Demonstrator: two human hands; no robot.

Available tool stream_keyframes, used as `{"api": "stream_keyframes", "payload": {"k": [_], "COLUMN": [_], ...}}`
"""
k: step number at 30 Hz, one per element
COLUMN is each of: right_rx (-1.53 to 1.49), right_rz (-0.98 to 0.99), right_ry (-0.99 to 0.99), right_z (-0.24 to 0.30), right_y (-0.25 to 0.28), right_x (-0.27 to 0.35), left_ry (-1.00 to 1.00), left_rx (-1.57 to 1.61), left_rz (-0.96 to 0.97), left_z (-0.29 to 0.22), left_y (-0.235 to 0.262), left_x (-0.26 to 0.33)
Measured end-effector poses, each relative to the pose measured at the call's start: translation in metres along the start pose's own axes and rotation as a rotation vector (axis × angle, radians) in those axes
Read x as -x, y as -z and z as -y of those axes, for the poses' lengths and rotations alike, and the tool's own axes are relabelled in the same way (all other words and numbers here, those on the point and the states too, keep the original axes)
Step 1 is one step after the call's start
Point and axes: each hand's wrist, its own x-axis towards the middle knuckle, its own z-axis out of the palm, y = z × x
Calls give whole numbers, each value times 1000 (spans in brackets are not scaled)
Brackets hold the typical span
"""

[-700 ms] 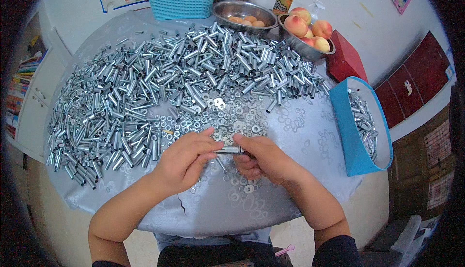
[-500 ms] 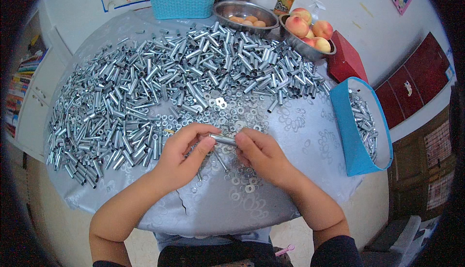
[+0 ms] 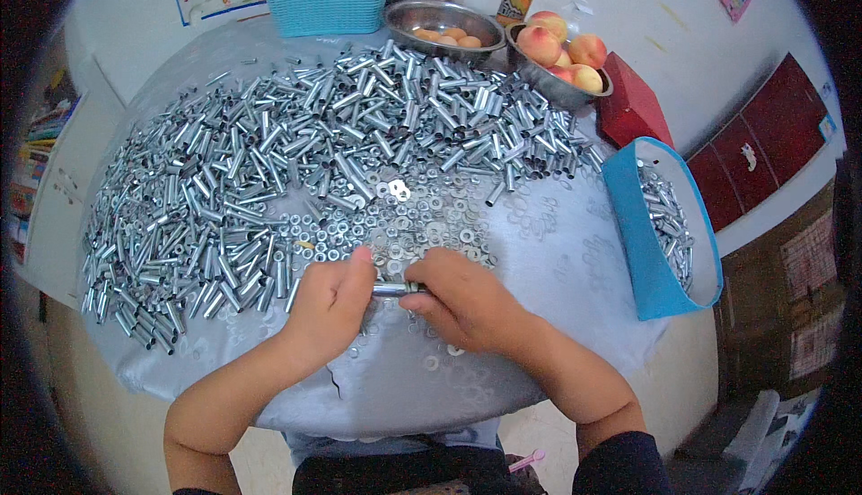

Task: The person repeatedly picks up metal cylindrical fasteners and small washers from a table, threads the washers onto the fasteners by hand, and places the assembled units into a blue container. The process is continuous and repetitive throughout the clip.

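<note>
While the heap of metal tubes (image 3: 296, 163) lies spread behind them, the left hand (image 3: 330, 302) and right hand (image 3: 462, 297), now drawn closer together than a moment ago, each pinch an end of one short metal tube (image 3: 393, 289) just before the scattered washers (image 3: 422, 226).

Two hands: left hand (image 3: 330, 302), right hand (image 3: 462, 297), one tube (image 3: 391, 289) between their fingers. Tubes (image 3: 269, 163) beyond the fingers: hundreds, too many to count. Washers (image 3: 404, 217) just beyond the fingers: dozens, uncounted. Far beyond: two steel bowls (image 3: 444, 17), about four peaches (image 3: 540, 44), one can (image 3: 514, 1), one teal basket (image 3: 328, 6). Right of the fingers: one blue bin (image 3: 637, 226), one red box (image 3: 633, 109).
</note>
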Motion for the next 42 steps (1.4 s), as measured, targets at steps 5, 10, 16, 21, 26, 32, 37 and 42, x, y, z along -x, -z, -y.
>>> {"api": "stream_keyframes", "payload": {"k": [5, 10, 16, 21, 26, 32, 37, 42], "right_rx": [-913, -953, -1376, -1405, -1510, -1182, -878, -344], "right_rz": [235, 215, -586, -1072, -794, -524, -533, -349], "right_ry": [-680, -519, -118, -82, -508, -589, -613, -504], "right_z": [2, -2, -37, -60, -67, -45, -38, -19], "right_y": [-3, 8, 68, 125, 81, 56, 48, 31], "right_x": [2, 3, 6, 23, 4, -2, -5, -6], "left_ry": [-647, -796, -638, -555, -509, -463, -344, -333], "left_rx": [-436, -439, -147, -194, -272, -310, -457, -581], "left_rz": [-87, -82, -231, -161, -150, -260, -224, -118], "left_z": [10, 12, 12, 6, 8, -2, 8, 7], "left_y": [7, 11, 11, 8, 8, 17, 36, 48], "left_x": [-5, -9, -12, -8, -9, -19, -27, -27]}}
